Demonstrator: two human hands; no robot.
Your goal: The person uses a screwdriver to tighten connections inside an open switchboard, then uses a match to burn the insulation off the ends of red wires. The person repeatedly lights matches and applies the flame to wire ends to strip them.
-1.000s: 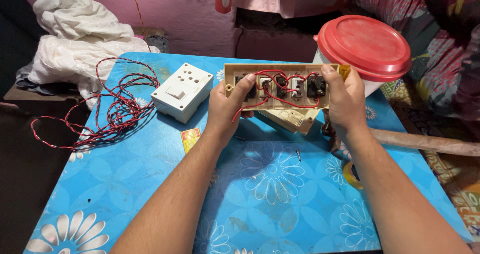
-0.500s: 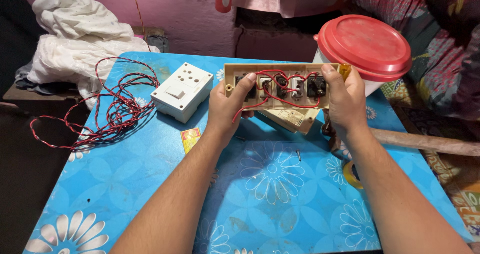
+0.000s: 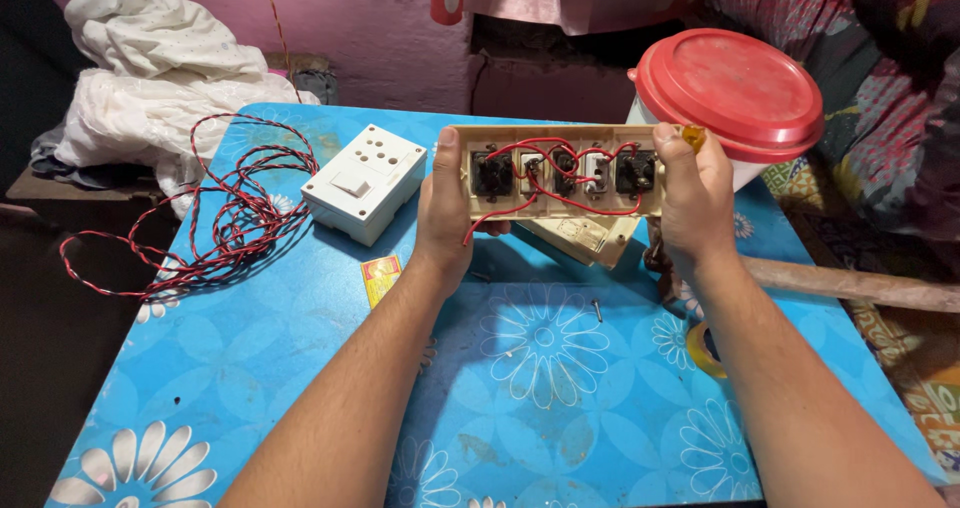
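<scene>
Switchboard (image 3: 560,173) aloft between both hands

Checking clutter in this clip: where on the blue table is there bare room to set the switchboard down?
The widest bare patch of the table lies at the near edge, between the forearms and left of the left hand, below the red wire coil. The far half is crowded: white socket box, beige cover, loose screw, tape roll by the right hand.

Both hands raised, fingers (image 3: 443,158) clenched
</scene>
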